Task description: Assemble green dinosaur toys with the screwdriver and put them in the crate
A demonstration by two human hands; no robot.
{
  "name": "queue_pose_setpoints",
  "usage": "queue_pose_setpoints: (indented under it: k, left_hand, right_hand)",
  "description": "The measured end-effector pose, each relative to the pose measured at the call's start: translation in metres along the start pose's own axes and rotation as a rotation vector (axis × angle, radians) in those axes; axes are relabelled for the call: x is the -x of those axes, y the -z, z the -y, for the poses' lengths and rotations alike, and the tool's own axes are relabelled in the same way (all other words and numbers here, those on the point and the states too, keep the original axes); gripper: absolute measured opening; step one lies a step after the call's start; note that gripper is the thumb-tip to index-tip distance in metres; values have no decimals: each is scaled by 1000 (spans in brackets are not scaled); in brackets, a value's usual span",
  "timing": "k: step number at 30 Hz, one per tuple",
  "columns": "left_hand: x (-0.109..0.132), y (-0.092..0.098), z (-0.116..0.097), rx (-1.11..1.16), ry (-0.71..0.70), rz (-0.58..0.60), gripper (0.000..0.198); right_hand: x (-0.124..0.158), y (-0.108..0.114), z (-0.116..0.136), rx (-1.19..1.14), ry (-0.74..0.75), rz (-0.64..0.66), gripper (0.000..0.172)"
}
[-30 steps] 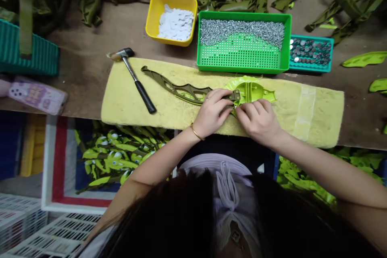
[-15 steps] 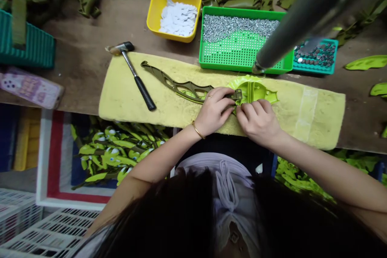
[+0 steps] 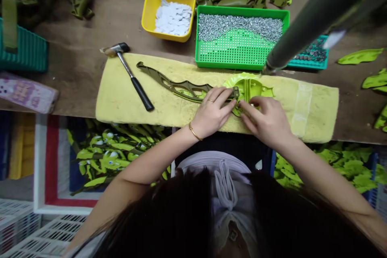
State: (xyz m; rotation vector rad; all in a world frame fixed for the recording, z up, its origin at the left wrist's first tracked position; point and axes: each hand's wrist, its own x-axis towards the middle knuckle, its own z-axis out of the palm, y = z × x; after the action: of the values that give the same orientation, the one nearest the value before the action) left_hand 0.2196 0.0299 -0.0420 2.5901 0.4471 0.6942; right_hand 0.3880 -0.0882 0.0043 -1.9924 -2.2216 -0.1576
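My left hand (image 3: 211, 113) lies over a long olive-green openwork plastic piece (image 3: 181, 90), gripping it near a narrow end that meets a round lime-green plastic piece (image 3: 249, 89). My right hand (image 3: 265, 123) sits just to the right, its fingertips pinching the lower edge of the round piece. Both pieces rest on a folded yellow towel (image 3: 169, 107). The join between them is partly hidden by my fingers. A claw-less steel hammer (image 3: 128, 71) with a black grip lies on the towel's left end, well left of my left hand.
A green perforated tray of small screws (image 3: 238, 58) and a yellow tub of white discs (image 3: 157, 16) stand beyond the towel. A teal tray of metal studs (image 3: 305, 64) sits to the right. A blurred dark tube (image 3: 317, 20) crosses the upper right. Green plastic leaves surround the table.
A dark tube has come into the upper right, covering part of the teal tray. My right hand's fingers have shifted slightly on the round piece, and the whole view has drifted left.
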Motion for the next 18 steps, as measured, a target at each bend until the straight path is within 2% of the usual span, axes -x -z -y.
queue_pose_setpoints:
  k: [3,7,9,12,14,18]
  left_hand:
    - [2,0,-7,-56,-26,43,27]
    - [-5,-6,-12,-90,-97,60,26]
    - [-12,-9,-10,-77,-113,37,22]
    - [-21,-12,-5,3,-45,-3,21]
    - [-24,-12,0,77,14,-20,24]
    - [-23,-12,6,121,30,-36,25]
  right_hand:
    - [19,-3,-5,-137,-77,-97,32]
    - [21,-3,-3,-544,-174,-171,21]
    - [14,-4,-3,-790,-295,-151,19]
    - [6,-11,-4,-1053,-513,-174,19]
    - [7,-18,-4,-1014,-574,-242,17]
    - [14,-28,-1,-637,-372,-311,14]
